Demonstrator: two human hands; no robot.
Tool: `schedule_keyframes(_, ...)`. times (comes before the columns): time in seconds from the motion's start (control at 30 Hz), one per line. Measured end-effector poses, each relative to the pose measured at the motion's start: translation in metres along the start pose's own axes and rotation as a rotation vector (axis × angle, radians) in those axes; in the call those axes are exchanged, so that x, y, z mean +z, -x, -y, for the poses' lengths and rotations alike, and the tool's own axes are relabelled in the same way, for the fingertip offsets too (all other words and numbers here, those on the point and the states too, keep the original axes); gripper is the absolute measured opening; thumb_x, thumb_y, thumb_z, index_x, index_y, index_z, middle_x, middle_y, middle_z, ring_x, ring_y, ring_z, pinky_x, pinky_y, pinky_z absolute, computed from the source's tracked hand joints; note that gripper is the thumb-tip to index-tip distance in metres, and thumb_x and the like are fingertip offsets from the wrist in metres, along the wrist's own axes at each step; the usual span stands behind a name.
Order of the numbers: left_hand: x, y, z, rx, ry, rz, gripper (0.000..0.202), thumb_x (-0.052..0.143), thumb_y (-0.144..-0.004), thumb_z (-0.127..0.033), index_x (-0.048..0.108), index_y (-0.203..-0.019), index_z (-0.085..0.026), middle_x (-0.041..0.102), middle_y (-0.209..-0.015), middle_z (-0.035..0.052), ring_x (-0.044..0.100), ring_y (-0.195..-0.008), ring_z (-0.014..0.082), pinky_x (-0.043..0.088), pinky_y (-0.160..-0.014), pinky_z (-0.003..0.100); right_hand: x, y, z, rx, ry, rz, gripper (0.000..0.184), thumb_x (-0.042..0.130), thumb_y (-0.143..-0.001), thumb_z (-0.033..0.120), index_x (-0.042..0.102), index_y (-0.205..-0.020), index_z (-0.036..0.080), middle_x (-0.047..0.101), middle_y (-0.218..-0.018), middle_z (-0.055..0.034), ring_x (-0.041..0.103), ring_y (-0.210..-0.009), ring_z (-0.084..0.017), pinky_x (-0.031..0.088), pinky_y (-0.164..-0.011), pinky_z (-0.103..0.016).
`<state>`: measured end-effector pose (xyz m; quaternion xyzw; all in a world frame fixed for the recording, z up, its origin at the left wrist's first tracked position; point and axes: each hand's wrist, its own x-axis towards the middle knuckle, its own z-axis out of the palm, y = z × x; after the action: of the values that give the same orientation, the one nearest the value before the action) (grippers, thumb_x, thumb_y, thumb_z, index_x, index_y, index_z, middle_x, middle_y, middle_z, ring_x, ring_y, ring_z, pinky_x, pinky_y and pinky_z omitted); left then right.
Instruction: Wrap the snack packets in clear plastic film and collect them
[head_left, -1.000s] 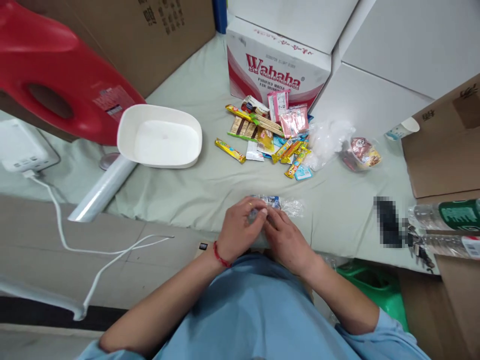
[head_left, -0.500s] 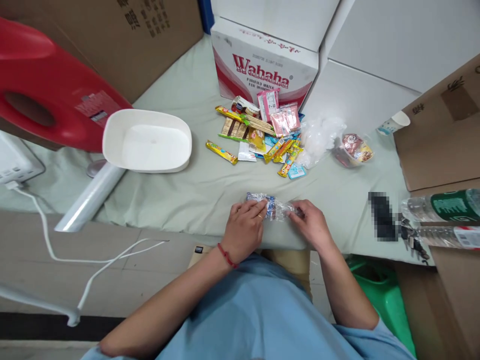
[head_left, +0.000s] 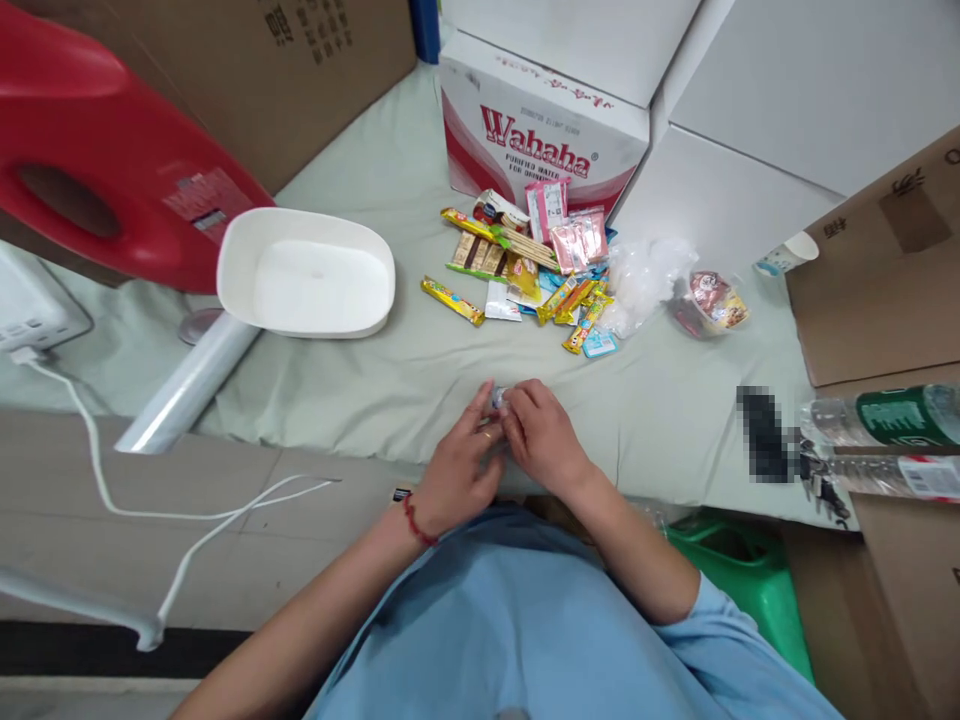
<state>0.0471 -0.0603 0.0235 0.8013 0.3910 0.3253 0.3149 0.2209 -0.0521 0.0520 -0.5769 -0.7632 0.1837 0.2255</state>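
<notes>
Pale green sheet [head_left: 337,400] lies wrinkled. Small item [head_left: 498,397] at near edge: our right hand [head_left: 546,440] pinches it, presumably for steadiness; left hand [head_left: 459,475] curves alongside, grip we cannot tell.

Soft light casts faint shadows across the cloth [head_left: 405,375], with stretched frame edges and a pixelated patch [head_left: 769,435].

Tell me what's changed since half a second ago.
The right hand moved left to meet the left hand, which no longer lies flat over the wrapped bundle. The bundle's loose plastic end no longer shows to the right; the hands hide most of it. The snack pile and white tray stayed put.
</notes>
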Motion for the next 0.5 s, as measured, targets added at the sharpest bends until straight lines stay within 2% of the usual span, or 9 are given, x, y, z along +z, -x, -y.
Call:
schedule_keyframes(0.07, -0.02, 0.008, 0.006, -0.075, 0.145, -0.095, 0.041, 0.055, -0.088, -0.015, 0.067, -0.128, -0.022, 0.049, -0.162, 0.0134, 0.058, -0.139, 0.0278, 0.051, -0.114, 0.047, 0.002, 0.005, 0.003, -0.005, 0.121, 0.002, 0.025, 0.056, -0.104, 0.036, 0.065, -0.118, 0.017, 0.063, -0.118, -0.0148, 0.055, -0.106, -0.029, 0.051, -0.095, -0.043)
schedule_keyframes(0.1, -0.028, 0.01, 0.009, -0.126, 0.182, -0.156, 0.041, 0.056, -0.089, -0.017, 0.066, -0.129, -0.023, 0.055, -0.156, 0.0121, 0.06, -0.137, 0.0269, 0.051, -0.114, 0.047, 0.003, 0.007, 0.004, -0.001, 0.189, 0.011, 0.034, 0.065, -0.1, 0.042, 0.064, -0.121, 0.016, 0.062, -0.122, -0.0164, 0.054, -0.107, -0.031, 0.051, -0.095, -0.045)
schedule_keyframes(0.17, -0.04, 0.012, 0.013, -0.226, 0.162, -0.279, 0.032, 0.058, -0.089, -0.018, 0.069, -0.119, -0.023, 0.066, -0.14, 0.0093, 0.064, -0.13, 0.0258, 0.051, -0.113, 0.046, 0.007, 0.009, 0.007, 0.012, 0.308, 0.035, 0.055, 0.079, -0.089, 0.048, 0.062, -0.128, 0.014, 0.06, -0.131, -0.0187, 0.052, -0.11, -0.034, 0.051, -0.095, -0.049)
schedule_keyframes(0.2, -0.043, 0.012, 0.015, -0.262, 0.115, -0.325, 0.026, 0.059, -0.089, -0.018, 0.07, -0.112, -0.023, 0.069, -0.132, 0.008, 0.066, -0.125, 0.0252, 0.052, -0.111, 0.045, 0.01, 0.008, 0.007, 0.024, 0.352, 0.045, 0.059, 0.083, -0.086, 0.045, 0.061, -0.131, 0.014, 0.06, -0.134, -0.0189, 0.052, -0.111, -0.034, 0.052, -0.095, -0.049)
schedule_keyframes(0.27, -0.043, 0.01, 0.018, -0.292, 0.005, -0.37, 0.017, 0.059, -0.09, -0.02, 0.071, -0.103, -0.022, 0.071, -0.122, 0.0069, 0.068, -0.116, 0.0237, 0.054, -0.104, 0.042, 0.014, 0.006, 0.007, 0.054, 0.386, 0.05, 0.047, 0.079, -0.09, 0.033, 0.062, -0.13, 0.017, 0.061, -0.134, -0.0173, 0.053, -0.11, -0.033, 0.052, -0.094, -0.049)
schedule_keyframes(0.33, -0.037, 0.009, 0.023, -0.264, -0.076, -0.361, 0.016, 0.057, -0.092, -0.02, 0.071, -0.101, -0.021, 0.07, -0.12, 0.0075, 0.068, -0.113, 0.0233, 0.056, -0.1, 0.04, 0.012, 0.003, 0.003, 0.073, 0.351, 0.039, 0.031, 0.067, -0.097, 0.02, 0.065, -0.128, 0.021, 0.064, -0.133, -0.0151, 0.054, -0.11, -0.031, 0.052, -0.096, -0.047)
schedule_keyframes(0.37, -0.033, 0.009, 0.027, -0.234, -0.108, -0.35, 0.016, 0.057, -0.093, -0.02, 0.071, -0.101, -0.021, 0.069, -0.12, 0.0081, 0.068, -0.112, 0.0236, 0.056, -0.099, 0.041, 0.008, 0.003, -0.003, 0.078, 0.32, 0.018, 0.03, 0.061, -0.099, 0.016, 0.066, -0.128, 0.022, 0.065, -0.133, -0.0145, 0.055, -0.111, -0.031, 0.052, -0.098, -0.047)
schedule_keyframes(0.43, -0.025, 0.011, 0.036, -0.164, -0.178, -0.331, 0.017, 0.056, -0.093, -0.019, 0.071, -0.101, -0.022, 0.069, -0.12, 0.0094, 0.067, -0.113, 0.0251, 0.056, -0.099, 0.043, -0.01, 0.005, -0.021, 0.1, 0.245, -0.064, 0.031, 0.054, -0.102, 0.019, 0.066, -0.131, 0.023, 0.067, -0.135, -0.0139, 0.058, -0.116, -0.031, 0.051, -0.104, -0.047)
schedule_keyframes(0.5, -0.016, 0.013, 0.046, -0.106, -0.266, -0.325, 0.016, 0.057, -0.093, -0.018, 0.071, -0.1, -0.022, 0.07, -0.118, 0.0107, 0.067, -0.111, 0.0269, 0.056, -0.097, 0.045, -0.041, 0.011, -0.053, 0.167, 0.171, -0.193, 0.035, 0.049, -0.106, 0.029, 0.064, -0.136, 0.023, 0.068, -0.134, -0.0135, 0.061, -0.12, -0.03, 0.05, -0.109, -0.048)
